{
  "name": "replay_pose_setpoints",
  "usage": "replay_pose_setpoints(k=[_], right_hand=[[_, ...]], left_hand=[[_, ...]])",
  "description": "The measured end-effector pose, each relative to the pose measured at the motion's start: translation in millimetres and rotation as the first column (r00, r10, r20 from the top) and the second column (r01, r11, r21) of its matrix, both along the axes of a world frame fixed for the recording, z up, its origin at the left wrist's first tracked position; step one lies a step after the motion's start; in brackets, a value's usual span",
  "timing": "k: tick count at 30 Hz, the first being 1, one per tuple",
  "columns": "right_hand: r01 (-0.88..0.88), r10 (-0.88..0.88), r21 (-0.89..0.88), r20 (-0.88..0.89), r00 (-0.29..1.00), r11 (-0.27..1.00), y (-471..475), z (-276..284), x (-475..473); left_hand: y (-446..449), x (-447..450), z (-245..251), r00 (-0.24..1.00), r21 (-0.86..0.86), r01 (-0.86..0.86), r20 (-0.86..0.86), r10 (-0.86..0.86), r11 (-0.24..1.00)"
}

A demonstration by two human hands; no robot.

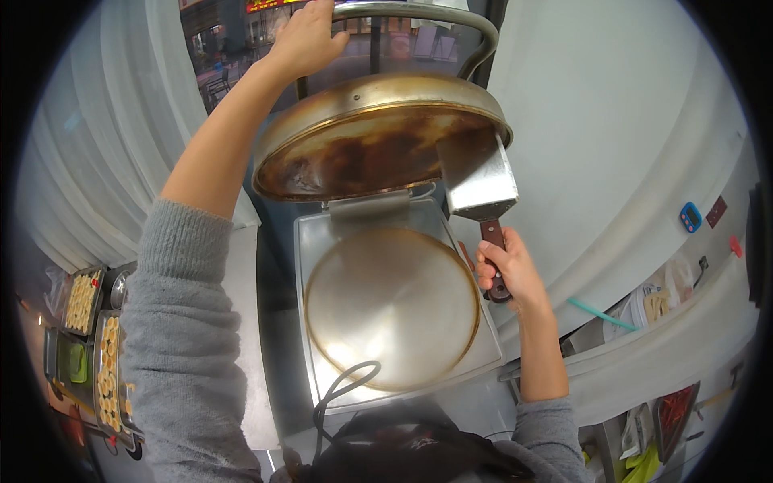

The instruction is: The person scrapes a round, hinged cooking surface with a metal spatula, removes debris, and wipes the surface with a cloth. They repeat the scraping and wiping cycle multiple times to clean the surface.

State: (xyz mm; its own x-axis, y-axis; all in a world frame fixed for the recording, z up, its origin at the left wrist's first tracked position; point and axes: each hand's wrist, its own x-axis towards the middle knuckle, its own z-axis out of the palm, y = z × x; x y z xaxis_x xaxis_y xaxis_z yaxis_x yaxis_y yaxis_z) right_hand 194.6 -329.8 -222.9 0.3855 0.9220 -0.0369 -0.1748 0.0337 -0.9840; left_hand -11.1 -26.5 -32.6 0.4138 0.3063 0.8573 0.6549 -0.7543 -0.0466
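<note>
Above the round steel hotplate of an electric griddle, the domed lid is tilted up, its underside stained dark brown. My left hand grips the lid's bent tubular metal handle at the top of the view; the fingertips are partly hidden. In my right hand is a wide metal spatula, held by its brown riveted handle. Its blade points up and overlaps the right part of the lid's underside; whether it touches cannot be told. The hotplate bears a brown ring around its edge and no food.
Trays of pale round pieces and a green container are at the left. White curtains hang there. A white panel stands at right, with a blue timer farther along. A looped cable crosses the griddle's front edge.
</note>
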Motion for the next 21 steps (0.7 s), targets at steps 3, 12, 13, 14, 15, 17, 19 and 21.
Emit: replay_pose_setpoints(k=[3, 12, 13, 14, 15, 17, 19, 21], right_hand=[[-0.032, 0.032, 0.031, 0.003, 0.999, 0.999, -9.0, 3.5, -27.1], [-0.057, 0.063, 0.059, -0.105, 0.992, 0.997, -13.5, -13.7, -41.9], [-0.050, 0.054, 0.050, -0.094, 0.994, 0.998, -14.4, -21.1, -38.7], [-0.050, 0.056, 0.058, -0.100, 0.993, 0.997, -14.3, -29.3, -33.4], [-0.051, 0.059, 0.067, -0.118, 0.991, 0.996, -11.9, -37.9, -27.8], [-0.072, 0.088, 0.102, -0.167, 0.982, 0.992, -10.2, -64.3, -15.1], [-0.073, 0.088, 0.069, -0.231, 0.969, 0.995, -1.0, -99.7, 2.4], [-0.090, 0.087, 0.001, -0.289, 0.953, 0.996, 19.2, -142.5, 24.4]], left_hand=[[-7.1, 0.6, -1.6, 0.999, 0.085, 0.023, 0.040, -0.026, 0.996], [-8.5, 1.4, -3.4, 0.999, 0.072, -0.031, 0.023, 0.030, 0.997], [-7.5, -0.2, -2.6, 1.000, 0.048, -0.024, 0.014, 0.024, 0.999], [-6.8, -1.2, -1.5, 1.000, 0.027, -0.020, 0.006, 0.019, 0.999], [-5.4, -2.5, -0.7, 1.000, 0.045, -0.022, 0.002, 0.022, 0.999], [-4.0, -3.9, -2.1, 0.999, 0.080, -0.037, -0.010, 0.038, 0.996], [-1.3, -4.5, -0.1, 0.998, 0.056, -0.038, -0.048, 0.040, 0.998], [0.2, -3.9, 0.8, 0.998, 0.056, -0.026, -0.048, 0.028, 0.998]])
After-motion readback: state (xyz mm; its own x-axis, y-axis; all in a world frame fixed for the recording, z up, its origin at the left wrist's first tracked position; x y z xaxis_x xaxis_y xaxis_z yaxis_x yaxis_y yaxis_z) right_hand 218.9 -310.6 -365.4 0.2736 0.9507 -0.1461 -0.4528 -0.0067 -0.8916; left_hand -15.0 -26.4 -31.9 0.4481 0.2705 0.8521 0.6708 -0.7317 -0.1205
